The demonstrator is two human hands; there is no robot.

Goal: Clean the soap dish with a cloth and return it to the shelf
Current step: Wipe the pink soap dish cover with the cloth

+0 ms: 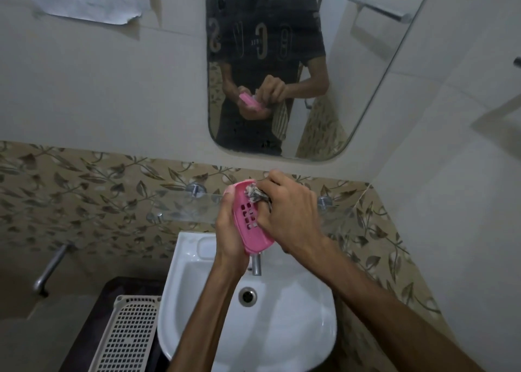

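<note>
The wiping step is going on right now, I think, just above the white sink (pixel 180 309). The left hand (pixel 229 239) holds the pink soap dish (pixel 249 221) from behind and below, with its fingers curled round the far edge, so the dish is tipped up on its side with its open face toward the other hand. The right hand (pixel 291 214) pinches a bunched-up cloth (pixel 253 194) and presses it into the top end of the dish, close to the little drain holes. Only the top part is under the cloth, so the next move should be to rub down to the lower end and round the holes, and the left hand needs to hold tight so the dish does not slip into the sink. After that it has to go on the glass shelf (pixel 180 207), which sits on the wall just above the sink and right behind the dish. The tap (pixel 256 264) pokes up under the dish, so the hands should not drop low. A mirror (pixel 352 95) hangs higher up above the sink, a white basket (pixel 127 335) sits to the left of the sink, and a metal pipe (pixel 49 270) sticks out farther left
</note>
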